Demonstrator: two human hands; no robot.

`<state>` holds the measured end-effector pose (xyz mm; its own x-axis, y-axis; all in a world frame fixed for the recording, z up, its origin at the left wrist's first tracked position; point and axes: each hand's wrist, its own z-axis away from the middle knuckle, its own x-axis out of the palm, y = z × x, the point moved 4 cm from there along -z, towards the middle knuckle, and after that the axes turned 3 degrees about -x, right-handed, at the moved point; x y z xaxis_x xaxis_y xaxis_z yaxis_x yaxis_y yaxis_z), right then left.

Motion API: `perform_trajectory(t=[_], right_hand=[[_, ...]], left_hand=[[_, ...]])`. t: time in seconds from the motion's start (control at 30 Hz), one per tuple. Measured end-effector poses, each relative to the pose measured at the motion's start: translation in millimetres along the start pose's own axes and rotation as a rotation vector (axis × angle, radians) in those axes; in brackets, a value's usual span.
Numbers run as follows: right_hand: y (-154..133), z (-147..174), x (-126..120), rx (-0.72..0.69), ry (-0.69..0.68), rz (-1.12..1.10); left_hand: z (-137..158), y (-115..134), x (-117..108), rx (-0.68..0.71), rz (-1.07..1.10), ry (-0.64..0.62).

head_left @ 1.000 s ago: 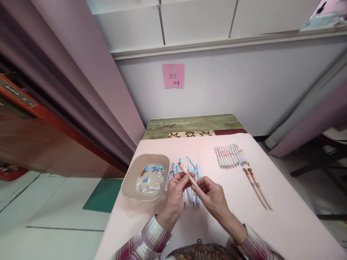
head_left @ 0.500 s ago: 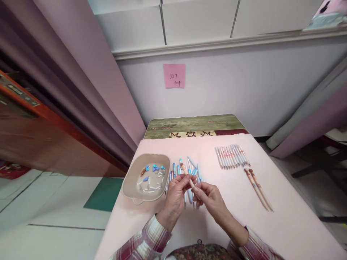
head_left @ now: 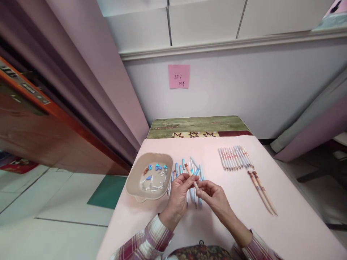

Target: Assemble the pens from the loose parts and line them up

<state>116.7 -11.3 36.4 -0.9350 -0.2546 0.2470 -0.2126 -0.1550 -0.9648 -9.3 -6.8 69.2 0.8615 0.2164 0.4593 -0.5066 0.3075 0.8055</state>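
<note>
Between both hands I hold a peach-coloured pen (head_left: pixel 189 169), tilted, its brown top end pointing away from me. My left hand (head_left: pixel 179 191) pinches the barrel around its middle. At the near end, the fingers of my right hand (head_left: pixel 214 196) close on the pen; its tip is hidden by them. Under and behind the hands lies a loose group of blue and white pen parts (head_left: pixel 201 170), some with blue or teal ends. Just left of my left hand stands a beige basin (head_left: pixel 132 187) with small blue, brown, white and clear pieces in it.
A row of several slim pens (head_left: pixel 235 158) lies at the right on the pink-covered table (head_left: pixel 233 231). Nearer me are two brown-topped pens (head_left: pixel 261 193), side by side. A pink note (head_left: pixel 179 76) is stuck to the wall behind. An orange-brown door (head_left: pixel 62 122) stands left.
The view has shifted slightly, so everything sits a little further right. Both hands keep hold of the peach pen, with little other movement.
</note>
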Motion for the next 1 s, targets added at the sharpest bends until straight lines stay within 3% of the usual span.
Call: perform_trajectory(t=[0.17,0.37,0.5,0.57,0.67,0.7,0.77,0.83,1.0], right_hand=[[-1.5,1.5,-3.0,-0.037,0.033,0.087],[-6.2,5.0,2.4,0.03,-0.051,0.004],[-7.1,4.0,-2.3,0.026,0.024,0.001],[-8.0,3.5,-7.0,0.021,0.077,0.017],[-8.5,2.8,-12.4,0.026,0.119,0.032],[-8.2,2.7,-13.0,0.032,0.123,0.031],[-7.2,2.6,-12.6,0.043,0.127,0.02],[-6.5,3.0,-10.3,0.053,0.122,0.003],[-8.6,5.0,-7.1,0.069,0.101,-0.023]], left_hand=[[0.3,-3.4,-0.9,0.004,-0.088,-0.013],[1.5,-6.9,0.1,0.024,-0.199,-0.036],[-6.3,23.0,-12.2,0.042,-0.434,-0.164],[-14.4,57.0,-35.0,0.167,-0.706,-0.066],[-25.7,111.2,-77.6,0.4,-1.337,0.289],[-30.3,121.8,-91.1,0.378,-1.536,0.391],[-40.6,129.5,-116.3,0.192,-1.805,0.516],[-50.2,124.4,-132.0,0.059,-1.911,0.527],[-67.1,100.6,-144.5,-0.021,-1.884,0.485]])
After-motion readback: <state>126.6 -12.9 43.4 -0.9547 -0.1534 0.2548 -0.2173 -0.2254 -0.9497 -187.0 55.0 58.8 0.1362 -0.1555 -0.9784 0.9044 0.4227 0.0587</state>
